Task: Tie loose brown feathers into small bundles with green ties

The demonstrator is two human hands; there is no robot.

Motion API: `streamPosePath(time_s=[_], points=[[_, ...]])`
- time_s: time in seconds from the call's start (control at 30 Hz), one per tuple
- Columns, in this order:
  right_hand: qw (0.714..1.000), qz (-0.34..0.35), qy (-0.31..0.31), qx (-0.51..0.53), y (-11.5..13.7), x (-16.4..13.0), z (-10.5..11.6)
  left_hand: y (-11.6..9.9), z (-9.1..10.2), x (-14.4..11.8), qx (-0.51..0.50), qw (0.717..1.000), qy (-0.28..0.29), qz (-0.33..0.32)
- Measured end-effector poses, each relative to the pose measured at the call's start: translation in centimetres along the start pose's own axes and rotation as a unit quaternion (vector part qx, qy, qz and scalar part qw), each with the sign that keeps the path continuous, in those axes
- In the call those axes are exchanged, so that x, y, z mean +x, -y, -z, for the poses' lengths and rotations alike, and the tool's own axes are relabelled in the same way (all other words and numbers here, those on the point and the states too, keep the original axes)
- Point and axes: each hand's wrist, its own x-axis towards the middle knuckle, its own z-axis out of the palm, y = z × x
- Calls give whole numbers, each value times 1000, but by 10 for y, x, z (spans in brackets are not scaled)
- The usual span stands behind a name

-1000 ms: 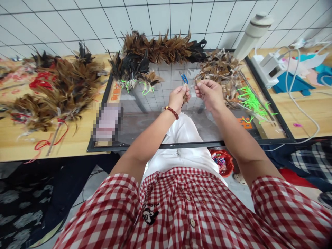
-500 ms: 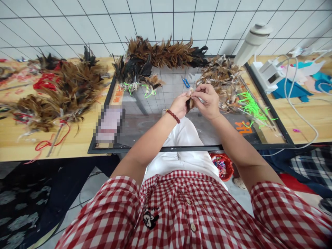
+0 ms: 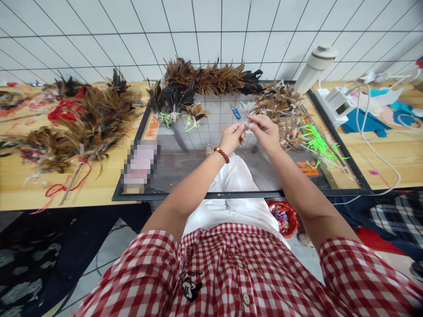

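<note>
Pinching a small feather tuft (image 3: pixel 246 126) between left hand (image 3: pixel 232 137) and right hand (image 3: pixel 265 132), we held its quill ends. We judged it light, soft and easily crushed.

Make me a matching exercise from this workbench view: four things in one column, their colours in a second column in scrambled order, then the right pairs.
Things:
1. clip
2. ties
3. bracelet
4. shirt

Colours:
A. bright green
B. red and white check
C. blue
D. dark red beads

Pairs: 1-C, 2-A, 3-D, 4-B
</note>
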Motion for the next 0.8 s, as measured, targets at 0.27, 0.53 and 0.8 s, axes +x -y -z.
streamPosePath(time_s=[0.27, 0.53, 0.8], points=[[979, -102, 59, 165, 0, 5, 3, 6, 11, 6, 83, 992, 66, -66], [983, -65, 94, 140, 3, 5, 10, -1, 18, 6, 91, 988, 124, -17], [989, -53, 33, 132, -4, 5, 5, -4, 5, -4, 26, 992, 109, 53]])
